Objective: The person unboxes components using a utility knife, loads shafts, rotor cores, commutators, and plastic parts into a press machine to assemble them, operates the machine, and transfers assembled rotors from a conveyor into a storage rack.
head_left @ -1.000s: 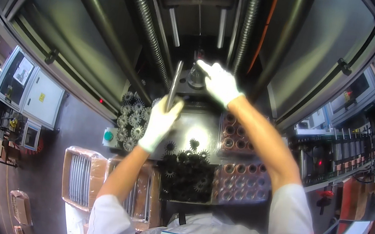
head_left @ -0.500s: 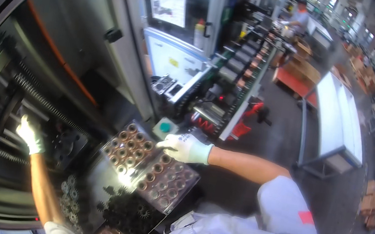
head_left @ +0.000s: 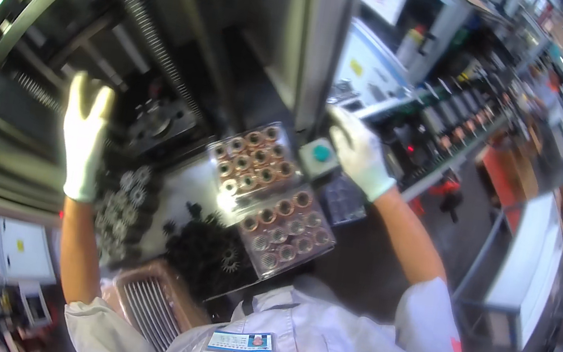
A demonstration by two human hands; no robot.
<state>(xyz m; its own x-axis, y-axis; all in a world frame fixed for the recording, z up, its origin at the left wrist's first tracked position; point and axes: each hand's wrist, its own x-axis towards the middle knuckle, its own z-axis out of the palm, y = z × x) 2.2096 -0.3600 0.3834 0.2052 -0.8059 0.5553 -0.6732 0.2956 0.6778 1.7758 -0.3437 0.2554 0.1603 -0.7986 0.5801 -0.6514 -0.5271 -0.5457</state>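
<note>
My left hand (head_left: pixel 84 132), in a white glove, is raised in front of the machine's springs and bars with its fingers apart and nothing visible in them. Also gloved, my right hand (head_left: pixel 361 153) hovers just right of a small grey box with a green push button (head_left: pixel 322 154). Its fingers stretch toward the grey upright frame post (head_left: pixel 320 51); whether they touch it I cannot tell. Between my arms lies a clear plastic tray (head_left: pixel 260 272) with several copper-coloured ring parts (head_left: pixel 266 174) in rows; some of its nearer pockets look unfilled.
Dark gears (head_left: pixel 202 244) and silver gears (head_left: pixel 122 207) lie heaped left of the tray. Nearer me is a wrapped box of metal rods (head_left: pixel 149 309). A coil spring (head_left: pixel 156 37) spans the machine. A conveyor line (head_left: pixel 450 117) runs off at the right, with a person beyond.
My right hand has left the tray and moved up and right, past the button box. My left hand has spread its fingers beside the machine. The view has also turned.
</note>
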